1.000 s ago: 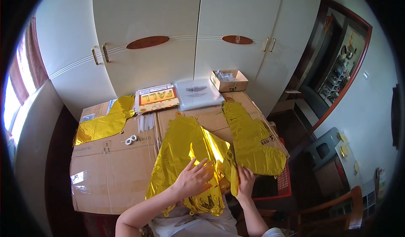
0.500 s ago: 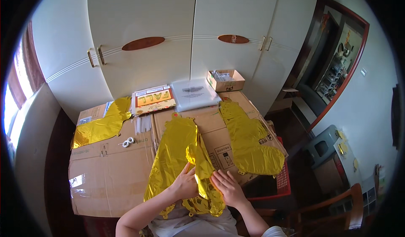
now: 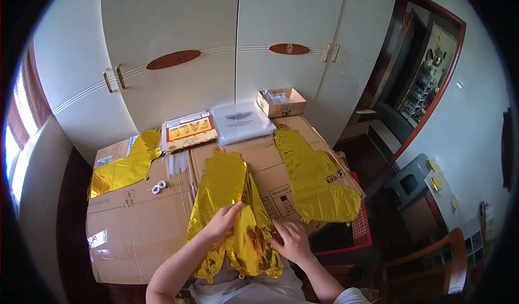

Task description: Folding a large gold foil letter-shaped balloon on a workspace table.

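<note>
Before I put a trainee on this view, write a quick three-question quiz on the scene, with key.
1. Multiple choice: where do the two white rolls lie relative to the middle gold foil? A) left of it; B) right of it; C) on top of it.
2. True or false: the left hand is clear of the middle gold foil.
3. Short answer: what stands just right of the clear plastic stack, at the far side of the cardboard?

Key: 1. A. 2. False; it touches the foil. 3. A small open box.
</note>
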Available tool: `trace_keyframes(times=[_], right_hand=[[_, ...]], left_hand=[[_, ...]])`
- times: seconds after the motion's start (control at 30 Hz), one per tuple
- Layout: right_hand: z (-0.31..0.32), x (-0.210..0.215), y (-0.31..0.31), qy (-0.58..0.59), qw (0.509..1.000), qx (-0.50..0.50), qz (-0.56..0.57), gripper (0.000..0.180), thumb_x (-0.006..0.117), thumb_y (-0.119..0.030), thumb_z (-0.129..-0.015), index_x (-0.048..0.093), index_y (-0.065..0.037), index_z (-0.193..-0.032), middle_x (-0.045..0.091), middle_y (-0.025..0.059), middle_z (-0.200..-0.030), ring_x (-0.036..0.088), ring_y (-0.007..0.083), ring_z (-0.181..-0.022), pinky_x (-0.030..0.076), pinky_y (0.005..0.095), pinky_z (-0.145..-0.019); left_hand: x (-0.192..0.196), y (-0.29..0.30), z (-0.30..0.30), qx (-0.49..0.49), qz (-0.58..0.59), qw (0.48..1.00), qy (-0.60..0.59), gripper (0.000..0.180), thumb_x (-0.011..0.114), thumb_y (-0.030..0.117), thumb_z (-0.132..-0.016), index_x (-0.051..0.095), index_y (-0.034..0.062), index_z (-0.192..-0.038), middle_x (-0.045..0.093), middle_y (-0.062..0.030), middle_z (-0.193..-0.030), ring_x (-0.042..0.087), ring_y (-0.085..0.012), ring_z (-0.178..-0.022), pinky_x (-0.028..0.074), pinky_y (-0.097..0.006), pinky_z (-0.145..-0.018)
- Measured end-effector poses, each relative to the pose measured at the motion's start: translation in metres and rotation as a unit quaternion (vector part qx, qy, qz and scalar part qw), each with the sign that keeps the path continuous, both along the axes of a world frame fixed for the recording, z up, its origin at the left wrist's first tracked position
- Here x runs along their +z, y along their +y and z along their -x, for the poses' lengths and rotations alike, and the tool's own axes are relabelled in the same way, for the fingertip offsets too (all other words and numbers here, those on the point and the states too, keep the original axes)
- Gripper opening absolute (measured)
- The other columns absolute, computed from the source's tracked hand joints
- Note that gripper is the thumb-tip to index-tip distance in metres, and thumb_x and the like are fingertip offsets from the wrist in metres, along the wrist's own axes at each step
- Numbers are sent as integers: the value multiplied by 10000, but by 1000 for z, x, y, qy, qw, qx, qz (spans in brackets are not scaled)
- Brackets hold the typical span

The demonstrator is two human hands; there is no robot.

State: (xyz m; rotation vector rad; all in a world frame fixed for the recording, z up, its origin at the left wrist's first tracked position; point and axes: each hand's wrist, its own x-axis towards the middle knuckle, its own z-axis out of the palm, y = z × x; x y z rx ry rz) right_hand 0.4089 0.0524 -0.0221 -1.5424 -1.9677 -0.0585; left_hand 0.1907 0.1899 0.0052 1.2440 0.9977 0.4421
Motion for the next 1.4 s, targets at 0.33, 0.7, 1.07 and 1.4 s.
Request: trace_keyframes(times=[0.33,0.7,1.07,1.4], right_hand=[[4,11,11,10,1000,-3,-8,471,729,-218,-753,596,-66,-1178,631,92,-998,612,271,-941,486,407,-841],[-4,-10,9,-52,994,-87,-39,123,647,-148,-772,584,-113,-871,571,40,-805,586,238,-794,458,374,-693],[-6,-2,3,-70,994,-82,-31,133,670,-106,-753,612,-101,-872,568,41,-816,595,238,-787,482,373,-711],[-6,8,-4,14,999,-14,-27,292,625,-149,-860,643,-37,-1129,642,85,-1163,611,259,-1083,468,397,-929]], left_hand=[[13,-12,-30,105,166,972,-130,243,590,112,-927,575,1,-1143,594,-41,-993,591,-130,-877,487,-222,-747],[22,-21,-27,57,155,985,-45,173,589,187,-917,609,19,-952,577,-17,-750,549,-118,-609,478,-265,-574],[14,-17,-8,-147,-338,876,311,314,640,327,-809,670,22,-739,670,-157,-672,681,-300,-638,550,-414,-628],[34,-20,-13,-139,-493,761,398,348,708,390,-779,648,72,-909,650,-126,-1096,617,-283,-1052,519,-409,-772]])
